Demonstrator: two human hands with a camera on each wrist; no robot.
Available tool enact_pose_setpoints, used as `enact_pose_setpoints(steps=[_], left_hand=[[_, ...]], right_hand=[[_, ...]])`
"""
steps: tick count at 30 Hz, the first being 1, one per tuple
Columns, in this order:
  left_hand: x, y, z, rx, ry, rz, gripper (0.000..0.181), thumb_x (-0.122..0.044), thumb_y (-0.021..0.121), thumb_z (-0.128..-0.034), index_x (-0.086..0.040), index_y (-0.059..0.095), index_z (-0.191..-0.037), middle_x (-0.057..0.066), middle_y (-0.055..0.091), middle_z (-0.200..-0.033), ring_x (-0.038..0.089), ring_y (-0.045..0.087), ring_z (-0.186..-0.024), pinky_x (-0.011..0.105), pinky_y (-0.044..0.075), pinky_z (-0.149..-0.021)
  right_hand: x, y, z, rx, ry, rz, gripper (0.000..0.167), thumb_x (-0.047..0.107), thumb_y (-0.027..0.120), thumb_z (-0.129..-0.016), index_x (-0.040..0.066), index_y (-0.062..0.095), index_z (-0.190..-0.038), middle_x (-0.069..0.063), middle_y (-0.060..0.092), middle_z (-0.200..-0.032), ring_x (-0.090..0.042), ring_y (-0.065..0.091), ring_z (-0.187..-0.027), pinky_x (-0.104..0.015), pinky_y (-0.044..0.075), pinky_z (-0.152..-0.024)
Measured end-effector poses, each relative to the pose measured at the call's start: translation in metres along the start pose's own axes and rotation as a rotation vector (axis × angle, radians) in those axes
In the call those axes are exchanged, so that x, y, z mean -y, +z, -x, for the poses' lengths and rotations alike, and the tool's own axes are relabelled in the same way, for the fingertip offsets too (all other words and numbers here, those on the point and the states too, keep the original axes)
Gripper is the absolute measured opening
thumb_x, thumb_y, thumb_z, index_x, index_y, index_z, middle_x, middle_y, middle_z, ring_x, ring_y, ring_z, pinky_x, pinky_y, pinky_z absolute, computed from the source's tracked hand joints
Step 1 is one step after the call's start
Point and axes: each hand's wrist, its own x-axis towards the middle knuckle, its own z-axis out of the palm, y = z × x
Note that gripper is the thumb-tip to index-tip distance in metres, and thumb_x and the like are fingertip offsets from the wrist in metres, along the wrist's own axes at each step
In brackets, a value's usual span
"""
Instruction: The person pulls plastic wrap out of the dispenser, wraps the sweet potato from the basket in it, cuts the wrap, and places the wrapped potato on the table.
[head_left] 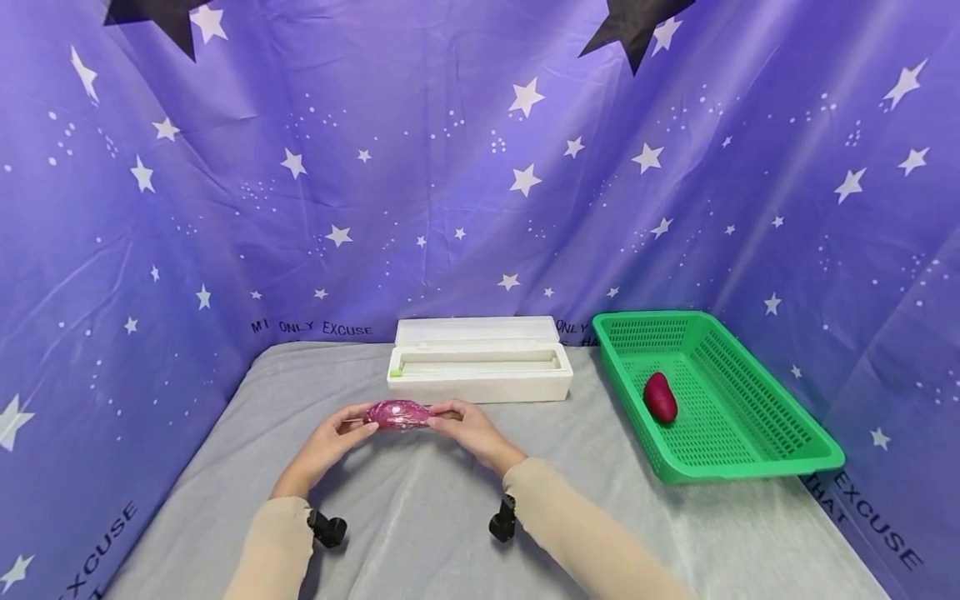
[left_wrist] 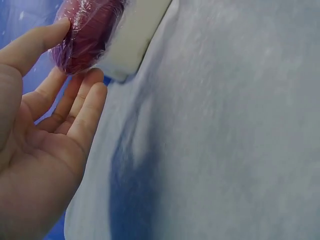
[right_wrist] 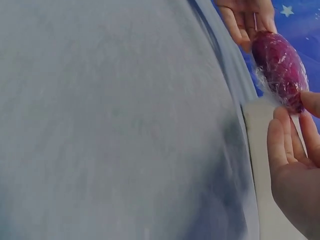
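Note:
A purple-red sweet potato (head_left: 399, 413) wrapped in clear, wrinkled cling film is held up over the grey cloth. My left hand (head_left: 328, 446) pinches its left end between thumb and fingers, as the left wrist view shows with the thumb on the film (left_wrist: 84, 42). The other end is pinched by my right hand (head_left: 474, 433), whose thumb and fingertips touch the wrapped tip in the right wrist view. Just behind the hands stands a long white cling film box (head_left: 480, 387) with its lid (head_left: 477, 331) raised.
On the right, a green plastic basket (head_left: 750, 473) contains one unwrapped purple-red sweet potato (head_left: 660, 398). Grey cloth (head_left: 420, 517) covers the table. A purple star-patterned curtain (head_left: 450, 167) closes off the back and sides.

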Motion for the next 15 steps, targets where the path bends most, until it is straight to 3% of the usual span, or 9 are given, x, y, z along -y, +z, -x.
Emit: enact_pose_setpoints(steps=[7,15], left_hand=[[0.003,-0.015,0.006,-0.078,-0.027,-0.01,0.058,-0.03,0.073,-0.094,-0.006,0.052,-0.143,0.017,0.056,-0.135,0.021,0.056,-0.115,0.03,0.047,-0.093],[0.006,-0.026,0.007,-0.161,-0.015,0.03,0.056,-0.031,0.07,-0.0966,-0.007,0.049,-0.143,0.018,0.053,-0.139,0.007,0.056,-0.108,0.026,0.048,-0.091]], right_hand=[[0.001,0.028,-0.01,-0.107,-0.022,0.018,0.027,0.01,0.075,-0.09,-0.001,0.07,-0.113,-0.01,0.07,-0.1,-0.015,0.063,-0.084,-0.045,0.054,-0.08],[-0.005,0.052,-0.024,-0.184,-0.053,0.113,0.017,0.009,0.077,-0.088,0.005,0.076,-0.105,-0.001,0.071,-0.093,-0.007,0.062,-0.076,-0.024,0.052,-0.067]])
